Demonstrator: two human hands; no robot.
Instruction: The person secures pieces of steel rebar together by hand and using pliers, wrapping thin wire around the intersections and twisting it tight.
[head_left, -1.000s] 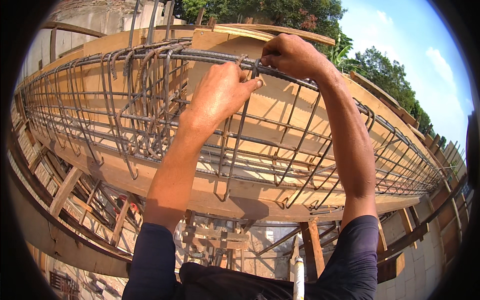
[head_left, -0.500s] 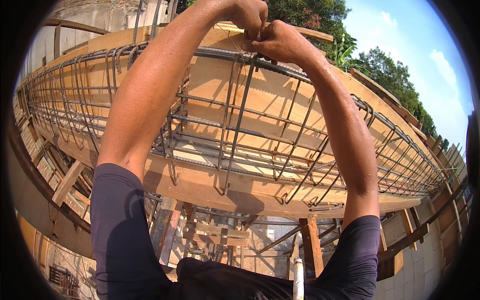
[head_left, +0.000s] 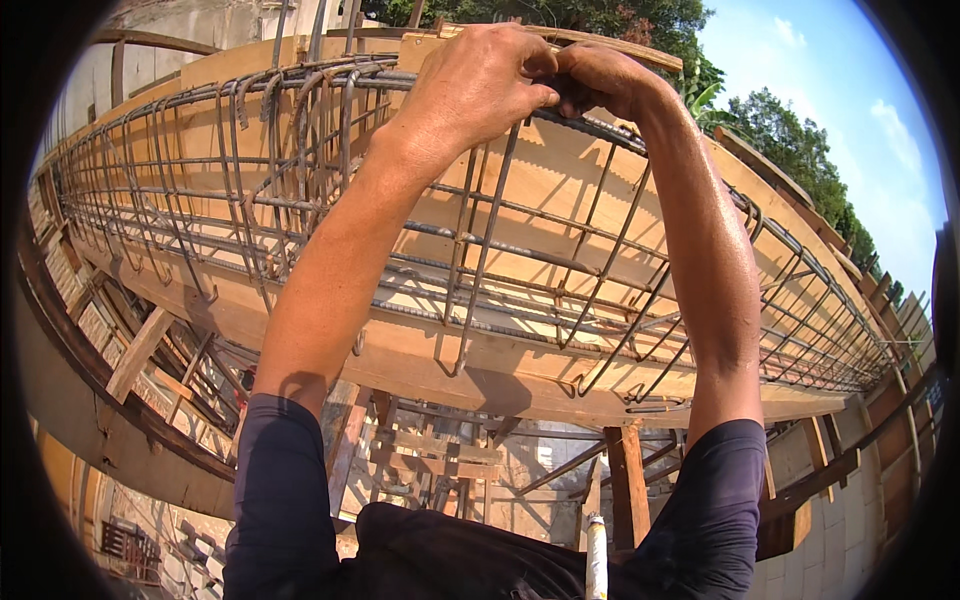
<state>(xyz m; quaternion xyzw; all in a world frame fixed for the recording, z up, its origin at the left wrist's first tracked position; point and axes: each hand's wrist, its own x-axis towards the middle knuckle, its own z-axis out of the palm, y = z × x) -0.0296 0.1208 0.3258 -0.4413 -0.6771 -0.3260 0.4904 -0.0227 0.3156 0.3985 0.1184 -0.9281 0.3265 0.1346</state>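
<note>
Both my hands meet over the top bar of a rebar cage (head_left: 490, 215). My left hand (head_left: 492, 80) has its thumb and fingers pinched together, its back turned up. Close against it, my right hand (head_left: 605, 78) is closed with the fingers curled inward. Whatever lies between the fingertips is too small and hidden to make out. Just below the hands, a steel stirrup (head_left: 492, 235) drops from the top bar and ends in a hook near the lower edge of the formwork.
Plywood formwork (head_left: 600, 235) backs the cage, with a timber board (head_left: 430, 385) along its bottom. Upright bars (head_left: 318, 120) crowd the left. Below stand a wooden post (head_left: 625, 490) and scaffold planks. A white cigarette-like stick (head_left: 596, 560) juts up at the lower edge. Trees (head_left: 790, 150) rise behind.
My left hand has shifted down and slightly left, its forearm swinging right, and now overlaps the top bar. My right hand has moved slightly right and up. A thin wire seen by the hands is now hidden.
</note>
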